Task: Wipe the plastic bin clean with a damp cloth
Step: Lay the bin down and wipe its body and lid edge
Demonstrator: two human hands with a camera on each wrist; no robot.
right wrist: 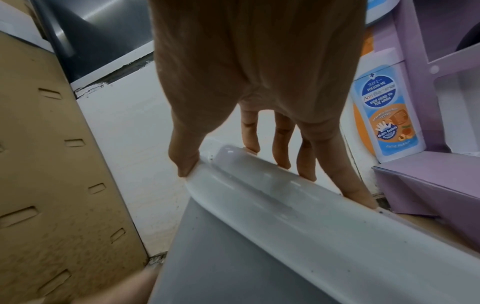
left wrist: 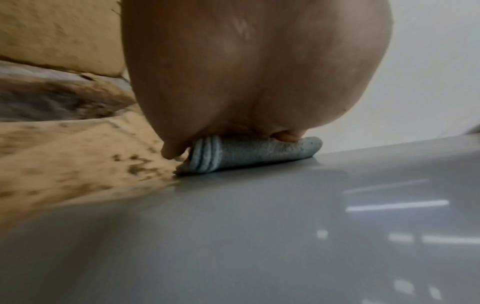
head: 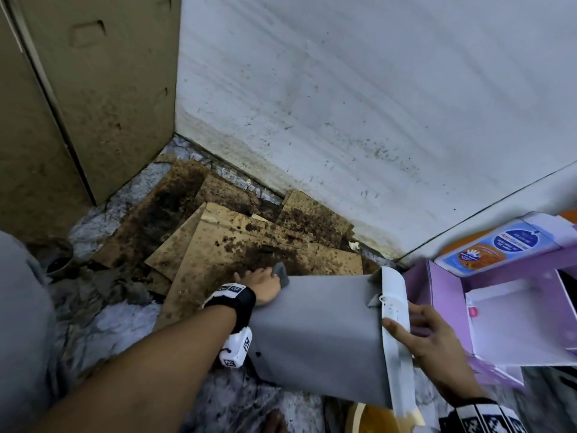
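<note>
Pressing cloth (left wrist: 249, 154) under left hand (head: 263, 284) onto tipped bin (head: 318, 332).

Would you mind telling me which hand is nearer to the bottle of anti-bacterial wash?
Right. The right hand grips the bin's white rim, just below the wash bottle. The left hand presses the cloth at the bin's far end, away from it.

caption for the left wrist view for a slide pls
Left hand presses a folded blue-grey cloth against the grey plastic bin, stained cardboard beyond.
</note>
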